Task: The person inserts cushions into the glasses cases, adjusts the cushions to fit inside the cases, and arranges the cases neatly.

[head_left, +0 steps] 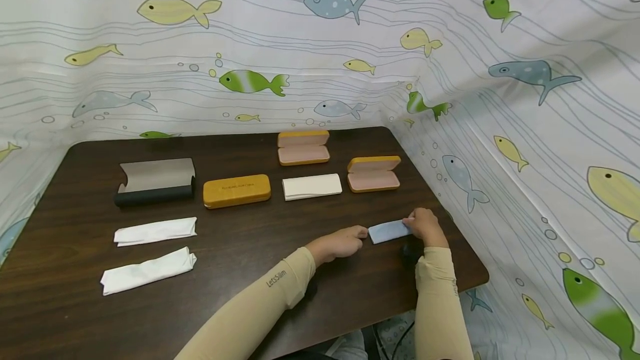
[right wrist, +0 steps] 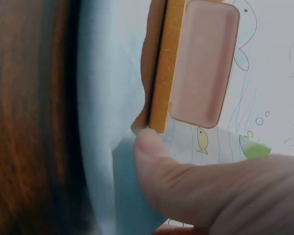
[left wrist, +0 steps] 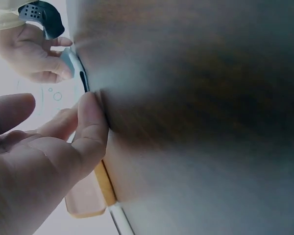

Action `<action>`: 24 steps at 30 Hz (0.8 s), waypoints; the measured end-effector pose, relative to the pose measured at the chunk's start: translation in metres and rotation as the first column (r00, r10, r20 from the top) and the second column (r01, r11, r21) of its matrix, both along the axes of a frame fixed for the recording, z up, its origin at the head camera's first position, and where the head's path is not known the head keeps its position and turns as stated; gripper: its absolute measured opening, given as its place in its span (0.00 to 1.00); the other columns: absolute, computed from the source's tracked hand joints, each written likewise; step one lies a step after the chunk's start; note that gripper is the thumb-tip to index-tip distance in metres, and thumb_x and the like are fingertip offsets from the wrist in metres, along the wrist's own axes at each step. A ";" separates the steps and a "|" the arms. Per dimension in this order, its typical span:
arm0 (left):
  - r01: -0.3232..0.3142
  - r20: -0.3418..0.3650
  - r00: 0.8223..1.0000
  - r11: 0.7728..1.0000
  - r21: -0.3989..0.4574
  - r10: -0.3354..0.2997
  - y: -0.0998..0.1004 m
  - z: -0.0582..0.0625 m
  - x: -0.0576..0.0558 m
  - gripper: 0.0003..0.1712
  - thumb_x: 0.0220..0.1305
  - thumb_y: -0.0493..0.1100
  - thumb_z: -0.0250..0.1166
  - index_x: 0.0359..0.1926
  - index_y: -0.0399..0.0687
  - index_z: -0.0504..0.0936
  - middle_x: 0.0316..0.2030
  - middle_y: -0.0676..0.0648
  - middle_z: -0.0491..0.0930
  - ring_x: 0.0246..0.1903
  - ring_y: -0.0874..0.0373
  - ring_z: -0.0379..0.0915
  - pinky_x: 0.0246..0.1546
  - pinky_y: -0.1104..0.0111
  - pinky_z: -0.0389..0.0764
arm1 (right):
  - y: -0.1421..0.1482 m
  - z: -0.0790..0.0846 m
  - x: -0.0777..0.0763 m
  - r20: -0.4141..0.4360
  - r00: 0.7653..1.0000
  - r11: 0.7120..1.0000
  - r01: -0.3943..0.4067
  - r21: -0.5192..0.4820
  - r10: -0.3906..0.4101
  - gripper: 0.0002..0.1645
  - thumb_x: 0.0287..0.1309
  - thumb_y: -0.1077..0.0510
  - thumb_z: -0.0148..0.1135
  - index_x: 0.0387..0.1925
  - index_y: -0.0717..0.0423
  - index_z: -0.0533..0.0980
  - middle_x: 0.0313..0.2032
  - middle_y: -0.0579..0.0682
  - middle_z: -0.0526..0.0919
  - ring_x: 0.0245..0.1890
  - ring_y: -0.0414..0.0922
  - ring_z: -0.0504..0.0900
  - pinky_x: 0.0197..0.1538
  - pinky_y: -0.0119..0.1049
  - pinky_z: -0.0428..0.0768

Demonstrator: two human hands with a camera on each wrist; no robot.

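The blue cloth is at the right of the table, nearer than an open case. The right hand pinches one end, likely keeping its layers together; the left hand, thumb spread from its fingers, holds nothing beside the other end, perhaps guarding that edge.

A bare left hand at eight o'clock lies along the dark-brown wooden tabletop; at ten, a bare right hand pinches folded pale-blue cloth; at seven, a yellow, pink-lined case stands open.
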State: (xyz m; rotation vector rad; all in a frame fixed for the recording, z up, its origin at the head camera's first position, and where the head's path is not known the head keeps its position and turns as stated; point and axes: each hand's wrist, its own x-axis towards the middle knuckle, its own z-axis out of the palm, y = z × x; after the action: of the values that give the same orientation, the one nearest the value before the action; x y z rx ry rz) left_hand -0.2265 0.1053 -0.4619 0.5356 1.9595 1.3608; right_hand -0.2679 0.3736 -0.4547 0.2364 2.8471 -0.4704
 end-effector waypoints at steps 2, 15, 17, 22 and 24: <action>-0.007 0.009 1.000 1.000 0.004 0.007 0.000 -0.001 -0.001 0.30 0.71 0.32 0.47 0.73 0.37 0.64 0.72 0.40 0.66 0.73 0.44 0.56 0.69 0.52 0.65 | 0.000 0.002 0.001 -0.001 1.000 1.000 -0.008 -0.023 0.008 0.16 0.70 0.56 0.59 0.35 0.69 0.77 0.35 0.61 0.79 0.39 0.59 0.79 0.47 0.54 0.78; -0.087 0.106 0.991 0.996 0.035 0.083 -0.003 -0.006 -0.008 0.34 0.71 0.31 0.46 0.77 0.36 0.54 0.70 0.40 0.66 0.71 0.42 0.59 0.70 0.49 0.62 | -0.005 0.017 0.000 -0.067 0.989 0.922 -0.144 -0.360 0.129 0.07 0.74 0.64 0.54 0.43 0.67 0.72 0.43 0.62 0.75 0.41 0.55 0.80 0.37 0.48 0.87; -0.095 0.086 0.992 0.995 0.005 0.094 -0.004 -0.006 -0.010 0.35 0.72 0.32 0.46 0.78 0.35 0.54 0.71 0.38 0.65 0.73 0.42 0.57 0.72 0.49 0.60 | -0.006 0.017 -0.001 -0.087 0.982 0.896 -0.188 -0.401 0.167 0.04 0.74 0.65 0.54 0.43 0.66 0.72 0.42 0.60 0.75 0.41 0.54 0.80 0.37 0.47 0.87; -0.086 0.015 0.996 0.992 -0.090 0.087 -0.005 -0.006 -0.009 0.31 0.74 0.38 0.48 0.75 0.35 0.61 0.71 0.36 0.58 0.72 0.43 0.50 0.71 0.49 0.57 | -0.008 0.015 -0.003 -0.108 0.967 0.844 -0.253 -0.473 0.229 0.03 0.74 0.66 0.54 0.44 0.65 0.73 0.40 0.58 0.75 0.38 0.51 0.80 0.38 0.46 0.87; -0.101 -0.001 0.995 0.989 -0.105 0.101 -0.005 -0.006 -0.008 0.28 0.73 0.40 0.51 0.71 0.36 0.68 0.66 0.37 0.60 0.69 0.43 0.53 0.69 0.49 0.60 | -0.009 0.015 -0.003 -0.112 0.967 0.834 -0.256 -0.489 0.231 0.04 0.74 0.66 0.54 0.44 0.65 0.73 0.40 0.58 0.75 0.38 0.50 0.80 0.38 0.45 0.87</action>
State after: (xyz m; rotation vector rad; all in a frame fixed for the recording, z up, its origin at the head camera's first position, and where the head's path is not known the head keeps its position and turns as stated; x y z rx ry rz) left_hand -0.2348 0.1007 -0.4683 0.3883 2.0663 1.3096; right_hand -0.2706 0.3646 -0.4397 -0.2374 2.6240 -1.1380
